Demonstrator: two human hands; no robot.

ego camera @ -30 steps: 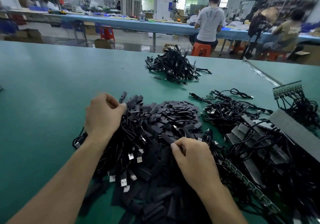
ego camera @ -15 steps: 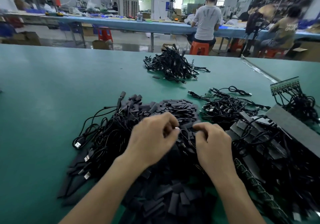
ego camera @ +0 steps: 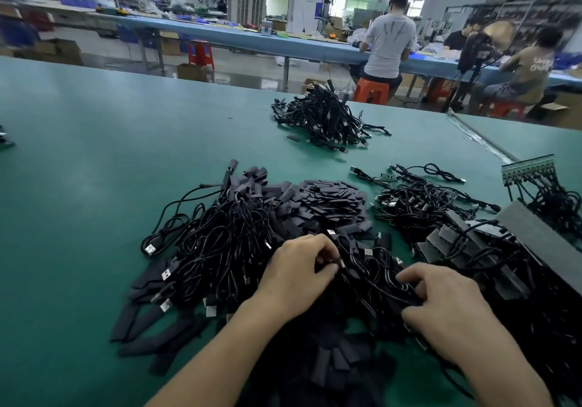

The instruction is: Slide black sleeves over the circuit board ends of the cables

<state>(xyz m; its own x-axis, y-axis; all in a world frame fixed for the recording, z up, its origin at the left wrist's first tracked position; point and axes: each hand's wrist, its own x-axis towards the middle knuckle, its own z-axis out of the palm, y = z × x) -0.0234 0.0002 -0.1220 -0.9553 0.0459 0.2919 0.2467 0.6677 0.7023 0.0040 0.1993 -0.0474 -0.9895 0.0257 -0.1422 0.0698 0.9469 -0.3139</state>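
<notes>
Green worktop, tangled heap of black cables with silver plugs, left hand on the heap with fingers pinching a cable, loose black sleeves piled just behind, right hand curled round cable loops, circuit board strip far right.

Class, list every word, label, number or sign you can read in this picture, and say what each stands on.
White lettering on the back of the olive-brown shirt, seated person far right: two lines, too blurred to read.
Dark marks on the back of the grey T-shirt: a graphic, no letters legible.
No readable print on the black cables, flat black sleeves or green circuit board strip.
</notes>
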